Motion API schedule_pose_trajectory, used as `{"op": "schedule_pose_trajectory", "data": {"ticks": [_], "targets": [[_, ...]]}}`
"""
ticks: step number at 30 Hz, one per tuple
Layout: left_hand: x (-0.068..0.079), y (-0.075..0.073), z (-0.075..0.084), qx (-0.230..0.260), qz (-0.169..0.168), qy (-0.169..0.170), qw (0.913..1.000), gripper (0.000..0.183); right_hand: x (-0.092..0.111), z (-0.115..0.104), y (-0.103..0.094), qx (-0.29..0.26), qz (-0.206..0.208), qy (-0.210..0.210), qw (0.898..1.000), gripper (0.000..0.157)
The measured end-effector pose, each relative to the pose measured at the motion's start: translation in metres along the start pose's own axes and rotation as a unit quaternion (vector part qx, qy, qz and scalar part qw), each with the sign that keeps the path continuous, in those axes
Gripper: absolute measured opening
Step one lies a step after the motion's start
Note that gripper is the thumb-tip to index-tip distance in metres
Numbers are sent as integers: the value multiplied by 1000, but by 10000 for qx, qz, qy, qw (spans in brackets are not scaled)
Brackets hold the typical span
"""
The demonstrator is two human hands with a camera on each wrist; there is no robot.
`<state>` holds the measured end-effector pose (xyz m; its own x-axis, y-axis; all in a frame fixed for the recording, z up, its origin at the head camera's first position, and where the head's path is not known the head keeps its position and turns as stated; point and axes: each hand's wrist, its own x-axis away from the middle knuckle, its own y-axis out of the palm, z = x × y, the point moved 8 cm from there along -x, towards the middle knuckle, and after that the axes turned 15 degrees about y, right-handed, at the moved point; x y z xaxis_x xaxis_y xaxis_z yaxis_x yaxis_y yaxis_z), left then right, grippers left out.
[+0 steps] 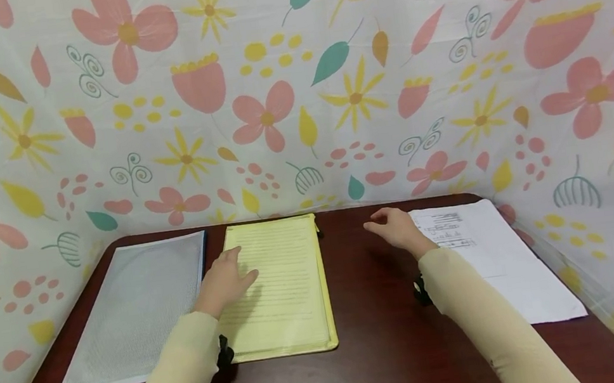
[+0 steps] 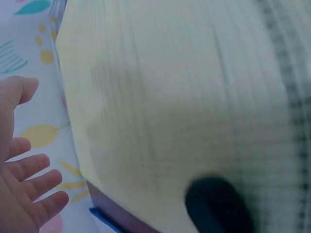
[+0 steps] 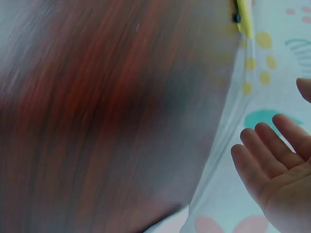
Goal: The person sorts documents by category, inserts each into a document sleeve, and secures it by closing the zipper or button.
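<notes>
My left hand (image 1: 226, 283) hovers over the left part of a yellow zip document pouch (image 1: 286, 283), fingers spread and holding nothing. Lined paper appears through the pouch's front, and a dark zipper pull (image 1: 320, 233) hangs at its upper right corner. In the left wrist view the pouch (image 2: 160, 97) is blurred and the hand (image 2: 29, 187) is apart from it. My right hand (image 1: 399, 229), fingers relaxed, is over the table beside the upper left edge of some white printed papers (image 1: 493, 258). In the right wrist view that hand (image 3: 282, 170) is empty.
A grey mesh-textured pouch (image 1: 132, 315) with a blue right edge lies on the left of the dark brown table (image 1: 382, 335). Behind and at both sides hangs a flower-patterned curtain (image 1: 294, 91), close to the table edges. Bare tabletop separates the yellow pouch from the papers.
</notes>
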<state>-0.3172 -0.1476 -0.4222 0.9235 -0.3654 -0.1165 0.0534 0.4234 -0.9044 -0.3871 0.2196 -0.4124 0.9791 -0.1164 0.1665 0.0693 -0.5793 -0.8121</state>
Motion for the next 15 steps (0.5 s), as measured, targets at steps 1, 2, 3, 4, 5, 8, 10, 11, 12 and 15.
{"op": "schedule_pose_trajectory", "data": {"ticks": [1,2,3,4,5,8,10,11,12,15], "targets": [[2,-1,-3,-9,28,-42,10000,74,2,3,-3,25,0,3,10000,53],[3,-3,-6,-23,56,-74,10000,74,3,6,-7,51,9,-7,10000,55],[5,-4,-8,-23,92,-104,9999,73,5,9,-10,68,18,8,10000,56],[6,-5,-11,-38,110,-127,9999,73,7,13,-13,90,11,21,10000,57],[8,-6,-13,-37,122,-151,9998,73,8,16,-17,116,14,34,9999,58],[11,-9,-19,-69,147,-220,9996,72,13,24,-25,167,17,48,9998,60],[13,-10,-22,-116,121,-281,9995,72,15,30,-29,160,15,56,9999,60],[14,-11,-24,-124,106,-324,9993,71,17,32,-31,146,27,55,9999,60],[15,-11,-26,-141,79,-370,9992,71,17,35,-33,137,51,49,9999,60],[18,-12,-32,-206,-31,-481,9986,70,18,43,-37,105,115,39,9999,62]]}}
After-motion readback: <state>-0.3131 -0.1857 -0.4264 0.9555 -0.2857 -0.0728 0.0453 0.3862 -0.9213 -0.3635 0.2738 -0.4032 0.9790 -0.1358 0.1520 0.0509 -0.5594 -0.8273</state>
